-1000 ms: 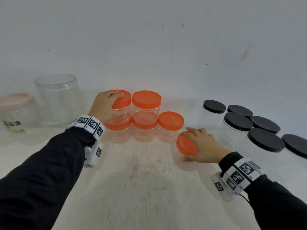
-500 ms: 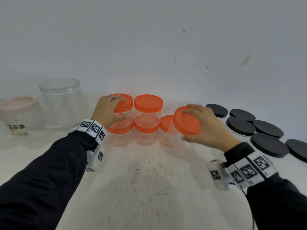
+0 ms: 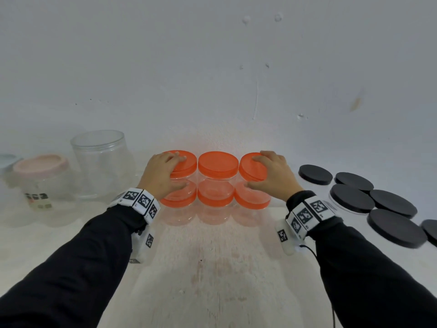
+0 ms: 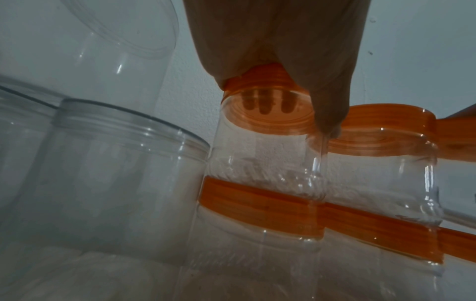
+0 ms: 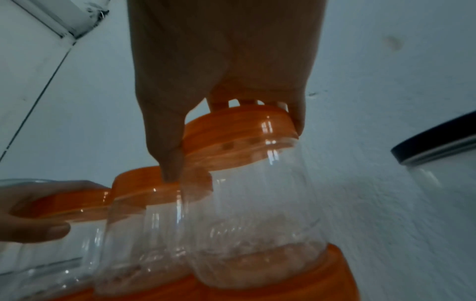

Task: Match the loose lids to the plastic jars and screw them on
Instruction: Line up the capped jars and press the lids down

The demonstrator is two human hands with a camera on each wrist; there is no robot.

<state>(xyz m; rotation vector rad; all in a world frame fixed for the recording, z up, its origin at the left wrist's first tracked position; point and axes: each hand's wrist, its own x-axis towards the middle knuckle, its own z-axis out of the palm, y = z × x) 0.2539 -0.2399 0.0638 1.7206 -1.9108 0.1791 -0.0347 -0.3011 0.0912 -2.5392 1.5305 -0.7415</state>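
Six clear jars with orange lids form two stacked rows of three against the wall. My left hand grips the lid of the top left jar, with fingers on top and the thumb down its side. My right hand grips the lid of the top right jar. That jar is tilted, and its clear body sits low on the orange lid of the lower right jar. The top middle jar stands untouched between my hands.
A tall clear jar without a lid and a pink-lidded jar stand at the left. Several black-lidded jars crowd the right side. The wall is right behind the stack, and the worn white tabletop lies in front.
My right hand lifted the orange-lidded jar off the table and carried it back and up onto the lower right jar. My left hand stayed on the top left jar.
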